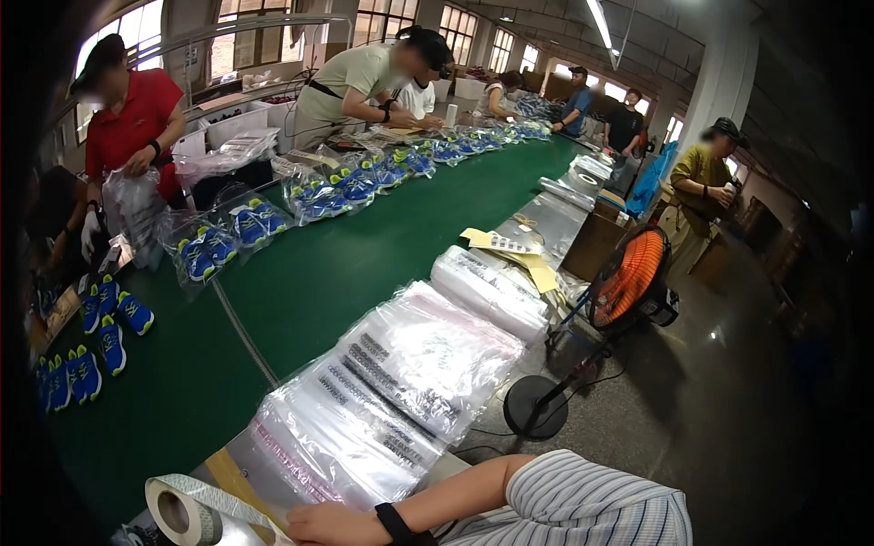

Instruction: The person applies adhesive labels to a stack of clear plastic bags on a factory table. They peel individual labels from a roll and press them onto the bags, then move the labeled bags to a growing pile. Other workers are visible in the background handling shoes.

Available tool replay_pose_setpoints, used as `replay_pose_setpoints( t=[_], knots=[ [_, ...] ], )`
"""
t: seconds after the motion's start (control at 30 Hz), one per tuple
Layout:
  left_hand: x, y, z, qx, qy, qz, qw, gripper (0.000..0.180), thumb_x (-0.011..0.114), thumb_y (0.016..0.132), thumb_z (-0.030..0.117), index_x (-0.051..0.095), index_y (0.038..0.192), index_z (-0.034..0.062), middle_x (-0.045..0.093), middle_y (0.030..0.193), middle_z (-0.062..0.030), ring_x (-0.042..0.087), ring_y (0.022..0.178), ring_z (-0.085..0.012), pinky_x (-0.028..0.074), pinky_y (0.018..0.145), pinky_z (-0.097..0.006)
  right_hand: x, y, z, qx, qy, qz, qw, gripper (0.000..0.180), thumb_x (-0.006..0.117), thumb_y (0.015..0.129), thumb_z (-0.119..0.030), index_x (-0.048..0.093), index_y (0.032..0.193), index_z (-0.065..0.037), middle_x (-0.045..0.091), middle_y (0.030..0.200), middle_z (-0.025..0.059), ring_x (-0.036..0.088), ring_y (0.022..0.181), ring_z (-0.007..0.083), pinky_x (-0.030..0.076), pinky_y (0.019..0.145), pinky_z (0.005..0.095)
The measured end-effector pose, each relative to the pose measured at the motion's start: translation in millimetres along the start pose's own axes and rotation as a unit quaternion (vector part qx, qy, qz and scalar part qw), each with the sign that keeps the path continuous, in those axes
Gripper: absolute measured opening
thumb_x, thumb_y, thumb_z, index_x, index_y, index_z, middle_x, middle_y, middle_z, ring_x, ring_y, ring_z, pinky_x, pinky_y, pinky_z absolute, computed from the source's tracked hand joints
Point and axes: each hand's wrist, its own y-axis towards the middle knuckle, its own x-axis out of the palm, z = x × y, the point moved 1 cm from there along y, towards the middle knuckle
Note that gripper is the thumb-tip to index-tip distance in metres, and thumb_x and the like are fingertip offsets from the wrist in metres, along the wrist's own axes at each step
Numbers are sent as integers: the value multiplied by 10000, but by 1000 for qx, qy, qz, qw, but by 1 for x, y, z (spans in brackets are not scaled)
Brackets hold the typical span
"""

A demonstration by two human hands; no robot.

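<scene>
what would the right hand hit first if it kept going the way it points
Probably the roll of tape: the right hand points left along the table edge toward it, though depth is unclear.

1. One head-worn view looks down and forward along the green belt (364, 246), from its near end.
2. Close below sit the bag stack (391, 400) and one hand (332, 525); workers and fan (628, 287) stand farther off.
</scene>
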Motion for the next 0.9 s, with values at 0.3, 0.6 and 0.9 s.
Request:
replay_pose_setpoints(
  t=[0.3,0.6,0.9],
  knots=[
    [49,4,-7,379,386,-311,781,495,565,898,263,511,1286,-40,516,1326,-212,427,1267,-374,329,1053,-457,-47,-25,39,218,-265,36,939,400,682,806,-374,539,918,-18,547,894,127,587,863,307,522,659,378],
    [44,3,-51,398,509,-281,710,616,666,819,318,483,1324,15,505,1346,-175,438,1263,-334,320,1049,-483,-46,-39,64,272,-277,57,920,191,612,861,-195,529,911,-30,587,895,133,608,840,316,519,649,420],
    [78,46,-5,165,113,-385,901,329,472,980,206,566,1155,-57,640,1041,-213,614,1008,-295,473,903,-353,-64,-41,54,197,-114,99,969,126,571,876,-174,602,881,-52,618,829,130,613,752,342,487,649,411]
  ],
)
